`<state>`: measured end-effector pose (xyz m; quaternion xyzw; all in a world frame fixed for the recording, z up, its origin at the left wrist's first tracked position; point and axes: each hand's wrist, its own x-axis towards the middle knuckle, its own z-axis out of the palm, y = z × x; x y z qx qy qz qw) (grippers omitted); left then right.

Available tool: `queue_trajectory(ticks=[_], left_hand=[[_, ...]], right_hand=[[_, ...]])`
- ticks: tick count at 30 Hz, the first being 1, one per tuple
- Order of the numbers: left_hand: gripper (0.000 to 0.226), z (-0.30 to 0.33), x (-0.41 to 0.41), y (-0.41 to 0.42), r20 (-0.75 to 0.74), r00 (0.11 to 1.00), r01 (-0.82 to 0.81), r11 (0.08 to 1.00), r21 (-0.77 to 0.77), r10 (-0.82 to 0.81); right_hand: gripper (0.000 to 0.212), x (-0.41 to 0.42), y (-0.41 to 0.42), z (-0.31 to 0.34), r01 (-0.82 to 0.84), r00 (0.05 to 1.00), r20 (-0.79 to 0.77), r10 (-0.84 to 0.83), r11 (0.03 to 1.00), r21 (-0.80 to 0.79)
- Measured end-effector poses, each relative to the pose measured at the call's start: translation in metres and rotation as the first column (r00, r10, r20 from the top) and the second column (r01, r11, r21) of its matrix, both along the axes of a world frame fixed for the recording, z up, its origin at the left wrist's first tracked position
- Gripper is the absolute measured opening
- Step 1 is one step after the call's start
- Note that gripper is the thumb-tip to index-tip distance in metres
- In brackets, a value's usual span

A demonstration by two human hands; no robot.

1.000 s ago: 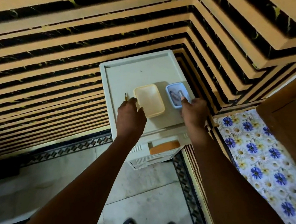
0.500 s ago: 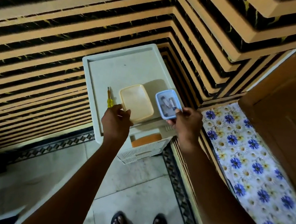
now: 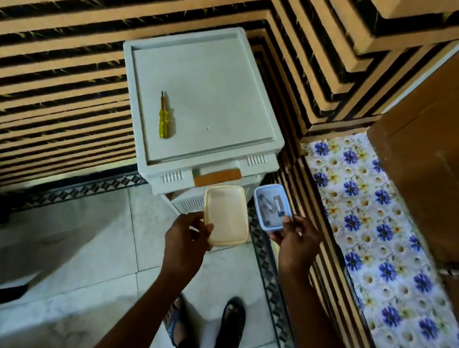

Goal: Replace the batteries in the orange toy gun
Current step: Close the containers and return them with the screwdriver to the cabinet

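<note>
The right hand (image 3: pixel 297 240) pinches the near corner of a small blue box (image 3: pixel 272 206), and the left hand (image 3: pixel 187 234) grips the near edge of a cream-yellow container (image 3: pixel 226 215); both hands are closed on what they carry. A moment ago these two boxes stood on top of the white plastic drawer unit (image 3: pixel 203 103). Now both are lifted off it and are held in the air in front of the unit, above the floor, so I judge that the person is carrying the supplies away to the place of work.

The orange toy gun is not visible, so its battery cover is surely not opened yet.

The blue box is open on top and holds some small parts; one looks like a battery, the others are too blurred to name. The cream-yellow container looks empty, or it is a lid; I cannot tell which.

Only the yellow-handled screwdriver (image 3: pixel 164 120) lies on the unit, well apart from both hands.
</note>
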<state>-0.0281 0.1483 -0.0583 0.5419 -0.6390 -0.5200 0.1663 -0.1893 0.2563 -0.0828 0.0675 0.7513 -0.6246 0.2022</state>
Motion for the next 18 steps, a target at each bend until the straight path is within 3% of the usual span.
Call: queue_trajectory(ticks=[4, 9, 11, 15, 18], left_hand=[[0.025, -0.036, -0.008, -0.007, 0.049, 0.998, -0.041, 0.997, 0.060, 0.038], [0.007, -0.098, -0.030, -0.044, 0.100, 0.990, -0.102, 0.995, 0.024, 0.099], [0.010, -0.125, -0.039, -0.060, 0.108, 0.987, -0.122, 0.992, 0.009, 0.121], [0.020, -0.151, -0.056, -0.086, 0.095, 0.986, -0.134, 0.991, -0.023, 0.136], [0.020, -0.158, -0.069, -0.100, 0.101, 0.981, -0.164, 0.987, -0.003, 0.163]], right_hand=[[0.005, -0.004, -0.011, -0.052, -0.041, 0.998, 0.043, 0.040, 0.999, 0.023], [0.004, -0.015, -0.053, -0.108, -0.037, 0.990, 0.137, 0.041, 0.999, -0.035], [0.005, -0.022, -0.076, -0.130, -0.020, 0.987, 0.161, 0.029, 0.998, -0.059], [0.026, -0.036, -0.116, -0.164, -0.025, 0.993, 0.111, 0.034, 0.996, -0.086], [0.024, -0.044, -0.137, -0.179, -0.037, 0.997, 0.069, 0.042, 0.997, -0.074]])
